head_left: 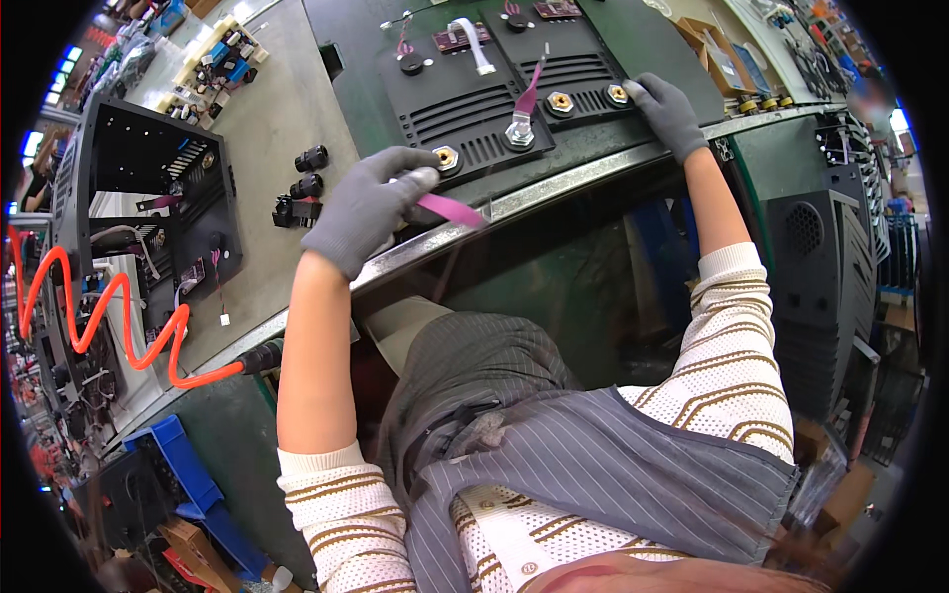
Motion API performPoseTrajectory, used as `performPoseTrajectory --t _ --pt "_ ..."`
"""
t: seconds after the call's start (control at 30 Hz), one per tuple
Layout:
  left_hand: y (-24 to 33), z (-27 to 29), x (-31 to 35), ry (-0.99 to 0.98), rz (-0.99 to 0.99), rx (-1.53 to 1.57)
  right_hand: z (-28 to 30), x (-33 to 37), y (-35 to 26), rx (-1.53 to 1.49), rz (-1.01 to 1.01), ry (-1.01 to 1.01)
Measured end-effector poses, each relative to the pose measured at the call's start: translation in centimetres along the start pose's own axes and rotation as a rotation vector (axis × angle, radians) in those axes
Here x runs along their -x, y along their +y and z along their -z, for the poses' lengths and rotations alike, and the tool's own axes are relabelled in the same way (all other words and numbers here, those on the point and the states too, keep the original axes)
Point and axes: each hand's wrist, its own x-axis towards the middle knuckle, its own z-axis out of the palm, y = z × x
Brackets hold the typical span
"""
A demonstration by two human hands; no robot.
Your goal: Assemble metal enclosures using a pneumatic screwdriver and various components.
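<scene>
The grey-gloved left hand (371,203) pinches a flat pink ribbon (450,210), its loose end past the metal-trimmed front edge of the dark green workbench (593,145). Its forefinger meets a brass hexagonal nut (446,160) at the near-left corner of a black slotted panel (474,114). The grey-gloved right hand (669,116), fingers narrow, is at the neighbouring black panel's (583,71) near-right corner — whether gripping, I cannot tell. The ribbon could snag on that edge — a sideways pull would likely crease it.

The left fingers (409,184) hide part of the pink ribbon (453,210) — extent unclear.
</scene>
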Motion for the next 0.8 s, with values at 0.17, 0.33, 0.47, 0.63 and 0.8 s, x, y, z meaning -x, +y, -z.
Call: performPoseTrajectory --t 0.17,0.33,0.47,0.63,0.8 --pt "2.8 0.8 4.8 0.091 -0.087 0.04 1.5 0.6 -2.2 -0.869 -0.536 0.042" --pt "4.8 -1.0 5.5 0.123 -0.189 -0.064 3.1 3.0 -0.9 -1.282 -0.465 -0.021" --pt "5.7 -3.5 3.1 0.153 -0.512 -0.288 4.0 4.7 0.2 -1.156 -0.472 -0.047" --pt "7.6 -5.2 0.8 0.024 -0.426 -0.321 4.7 6.8 0.0 -1.113 -0.313 -0.162" --pt "8.7 -6.0 -0.4 0.141 -0.441 -0.242 5.5 8.3 -3.7 -1.22 -0.24 -0.232"
